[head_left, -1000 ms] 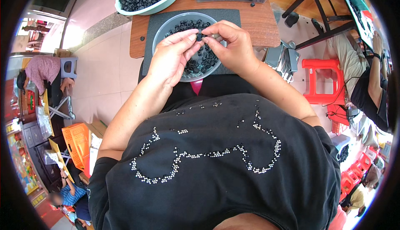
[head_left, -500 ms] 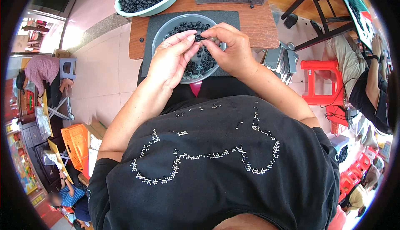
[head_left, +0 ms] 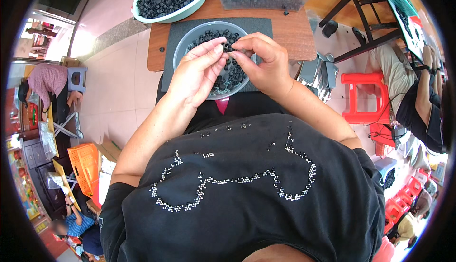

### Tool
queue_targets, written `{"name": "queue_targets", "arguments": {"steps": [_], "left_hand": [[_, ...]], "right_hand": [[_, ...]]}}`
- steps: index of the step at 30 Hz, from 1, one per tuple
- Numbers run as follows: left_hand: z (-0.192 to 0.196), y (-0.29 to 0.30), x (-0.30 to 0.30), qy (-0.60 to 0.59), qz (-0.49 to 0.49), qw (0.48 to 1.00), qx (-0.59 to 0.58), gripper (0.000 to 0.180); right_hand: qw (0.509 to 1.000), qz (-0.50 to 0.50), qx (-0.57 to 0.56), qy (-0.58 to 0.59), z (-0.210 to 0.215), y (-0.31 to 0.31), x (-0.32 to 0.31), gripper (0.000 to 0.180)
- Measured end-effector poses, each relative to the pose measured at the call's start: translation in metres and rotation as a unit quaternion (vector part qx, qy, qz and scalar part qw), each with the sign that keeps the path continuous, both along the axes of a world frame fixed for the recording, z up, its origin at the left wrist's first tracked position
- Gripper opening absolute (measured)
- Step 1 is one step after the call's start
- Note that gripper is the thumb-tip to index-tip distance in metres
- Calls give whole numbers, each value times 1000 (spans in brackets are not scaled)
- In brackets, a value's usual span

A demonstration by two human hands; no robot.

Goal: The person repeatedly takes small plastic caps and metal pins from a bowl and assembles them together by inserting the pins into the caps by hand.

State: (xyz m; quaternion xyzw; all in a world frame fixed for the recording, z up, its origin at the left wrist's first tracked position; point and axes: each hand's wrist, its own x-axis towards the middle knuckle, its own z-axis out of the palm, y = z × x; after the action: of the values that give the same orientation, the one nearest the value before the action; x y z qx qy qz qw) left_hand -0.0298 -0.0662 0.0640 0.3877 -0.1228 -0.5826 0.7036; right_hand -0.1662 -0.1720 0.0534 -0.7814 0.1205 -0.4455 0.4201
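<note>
Over a clear round bowl (head_left: 178,48) my two hands meet fingertip to fingertip. My left hand (head_left: 195,70) pinches at a small black round part (head_left: 227,47), its thumb and index finger pressed close. From the other side my right hand (head_left: 267,62) has its thumb and forefinger drawn together at the same part; the fingertips hide much of it. Loose black round parts (head_left: 227,80) lie in the bowl beneath. Under the bowl is a dark grey mat (head_left: 266,27) on a brown wooden table (head_left: 297,39).
At the table's far side stand a pale green basin (head_left: 176,19) and a clear bin (head_left: 259,0), both holding many black parts. To the right are a red stool (head_left: 363,77), a dark metal frame (head_left: 363,51) and another person's arms (head_left: 427,81). An orange crate (head_left: 84,164) stands at left.
The black part between my fingers shows less than before. My fingertips have shifted slightly, and the table and bowl sit a little lower in view.
</note>
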Motion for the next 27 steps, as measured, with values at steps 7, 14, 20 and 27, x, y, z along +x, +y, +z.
{"name": "queue_targets", "arguments": {"steps": [7,14,20,27], "left_hand": [[7,0,-5,-15,12,1000,-7,24],[8,0,-6,-23,18,1000,-10,27],[9,0,-8,-35,14,999,-25,26],[12,1,-10,-53,11,998,-23,26]], "right_hand": [[998,-13,-56,-30,0,-2,0,18],[998,-12,-45,-33,3,1,-1,19],[998,-16,-41,-44,8,4,-1,19],[998,-9,-25,-53,6,4,-1,19]]}}
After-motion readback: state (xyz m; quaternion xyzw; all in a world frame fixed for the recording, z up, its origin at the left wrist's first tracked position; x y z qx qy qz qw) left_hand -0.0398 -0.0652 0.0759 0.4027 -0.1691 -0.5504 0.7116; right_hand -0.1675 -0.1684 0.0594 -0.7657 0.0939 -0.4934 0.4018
